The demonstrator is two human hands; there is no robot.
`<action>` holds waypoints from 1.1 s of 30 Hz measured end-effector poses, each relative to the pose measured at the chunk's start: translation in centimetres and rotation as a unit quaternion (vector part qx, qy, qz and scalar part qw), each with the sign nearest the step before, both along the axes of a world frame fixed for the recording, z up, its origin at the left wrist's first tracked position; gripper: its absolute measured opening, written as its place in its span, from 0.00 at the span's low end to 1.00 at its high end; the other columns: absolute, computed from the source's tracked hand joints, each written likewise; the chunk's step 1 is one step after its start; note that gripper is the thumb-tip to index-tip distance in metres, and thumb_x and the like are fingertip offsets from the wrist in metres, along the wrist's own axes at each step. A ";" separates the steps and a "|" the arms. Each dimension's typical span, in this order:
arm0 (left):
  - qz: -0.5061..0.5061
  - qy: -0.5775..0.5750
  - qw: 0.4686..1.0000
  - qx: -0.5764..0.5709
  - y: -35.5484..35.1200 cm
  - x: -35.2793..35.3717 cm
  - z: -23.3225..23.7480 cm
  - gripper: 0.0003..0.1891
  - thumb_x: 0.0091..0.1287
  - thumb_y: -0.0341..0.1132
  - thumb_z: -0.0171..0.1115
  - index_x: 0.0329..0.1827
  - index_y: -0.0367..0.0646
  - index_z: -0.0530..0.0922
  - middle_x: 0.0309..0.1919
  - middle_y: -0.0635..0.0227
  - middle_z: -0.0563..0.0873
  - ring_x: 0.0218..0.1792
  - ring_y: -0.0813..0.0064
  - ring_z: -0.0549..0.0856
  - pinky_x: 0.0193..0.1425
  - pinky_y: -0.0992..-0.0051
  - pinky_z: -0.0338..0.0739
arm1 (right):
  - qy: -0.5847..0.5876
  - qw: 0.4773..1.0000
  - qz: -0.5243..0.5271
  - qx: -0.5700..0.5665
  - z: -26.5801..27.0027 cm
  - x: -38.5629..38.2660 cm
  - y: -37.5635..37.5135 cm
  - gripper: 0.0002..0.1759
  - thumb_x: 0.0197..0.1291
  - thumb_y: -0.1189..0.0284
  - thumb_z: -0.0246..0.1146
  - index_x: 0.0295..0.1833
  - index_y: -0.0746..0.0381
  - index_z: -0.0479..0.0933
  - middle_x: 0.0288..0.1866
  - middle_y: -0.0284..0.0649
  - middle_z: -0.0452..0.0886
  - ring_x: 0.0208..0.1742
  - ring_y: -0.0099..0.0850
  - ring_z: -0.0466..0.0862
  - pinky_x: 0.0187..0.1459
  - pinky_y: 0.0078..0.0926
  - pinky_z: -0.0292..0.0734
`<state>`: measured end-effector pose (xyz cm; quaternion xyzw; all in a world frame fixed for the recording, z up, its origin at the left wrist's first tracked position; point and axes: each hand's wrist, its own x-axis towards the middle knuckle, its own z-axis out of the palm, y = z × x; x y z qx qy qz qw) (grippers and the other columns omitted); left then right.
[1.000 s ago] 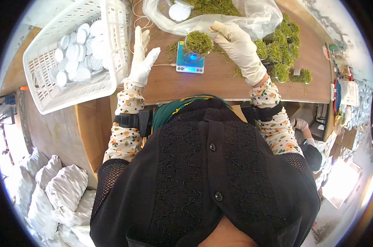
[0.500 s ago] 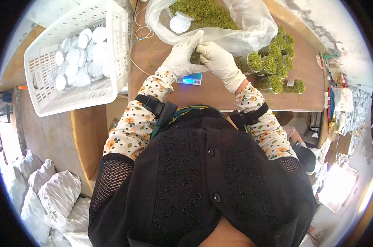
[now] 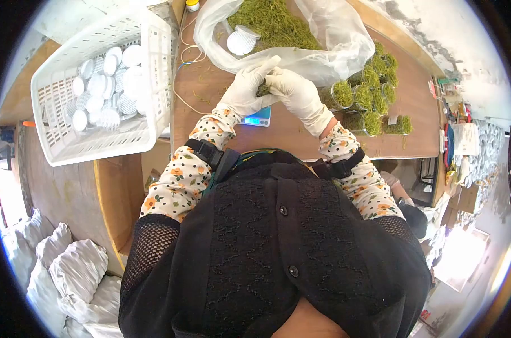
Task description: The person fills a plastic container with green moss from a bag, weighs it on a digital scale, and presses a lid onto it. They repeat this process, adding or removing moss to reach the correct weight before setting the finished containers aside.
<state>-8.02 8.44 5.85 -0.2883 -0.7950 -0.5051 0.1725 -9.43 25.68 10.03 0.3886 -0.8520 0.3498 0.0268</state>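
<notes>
My left hand (image 3: 245,90), in a white glove, is closed around a small clump of dark green moss (image 3: 263,89). My right hand (image 3: 296,96), also gloved, meets it with bent fingers pressed on the same clump. Just below the hands lies a blue digital scale (image 3: 258,117) with a lit display, partly covered by my left hand. Beyond them, a clear plastic bag (image 3: 345,55) holds loose green moss (image 3: 272,22) and a round white-lidded container (image 3: 241,42). Several clear containers filled with moss (image 3: 368,96) stand to the right of my right hand.
A white plastic basket (image 3: 160,73) of white-lidded containers (image 3: 110,84) stands at the left. A white cable (image 3: 182,101) runs along the brown table (image 3: 416,107). White sacks (image 3: 78,270) lie at the lower left. Part of another person (image 3: 416,219) shows at the lower right.
The view has shifted slightly, so the table's items sit a little differently in the frame. Both hands remain together around the moss, with only small finger movement.
</notes>
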 end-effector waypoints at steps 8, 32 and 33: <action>0.009 -0.076 0.997 0.009 0.1 0.1 -0.1 0.52 0.47 0.38 0.77 0.76 0.48 0.55 0.58 0.50 0.76 0.60 0.51 0.74 0.67 0.61 0.65 | -0.148 0.971 -0.057 -0.178 -0.8 -0.2 0.7 0.10 0.62 0.78 0.62 0.49 0.61 0.80 0.42 0.35 0.82 0.40 0.27 0.82 0.41 0.23 0.77; 0.022 -0.030 0.948 -0.315 2.3 -0.9 6.1 0.26 0.62 0.52 0.62 0.53 0.38 0.78 0.61 0.53 0.76 0.62 0.55 0.74 0.68 0.60 0.64 | -0.146 0.900 -0.290 -0.290 3.7 -10.0 6.8 0.25 0.63 0.74 0.61 0.64 0.73 0.68 0.45 0.38 0.81 0.38 0.20 0.78 0.41 0.15 0.73; 0.008 -0.037 0.961 -0.274 2.4 -1.0 7.2 0.28 0.62 0.51 0.63 0.57 0.37 0.76 0.62 0.51 0.74 0.64 0.53 0.72 0.70 0.61 0.63 | -0.179 0.884 -0.287 -0.323 4.2 -8.8 6.6 0.25 0.63 0.74 0.62 0.64 0.73 0.68 0.45 0.38 0.81 0.38 0.20 0.77 0.40 0.15 0.73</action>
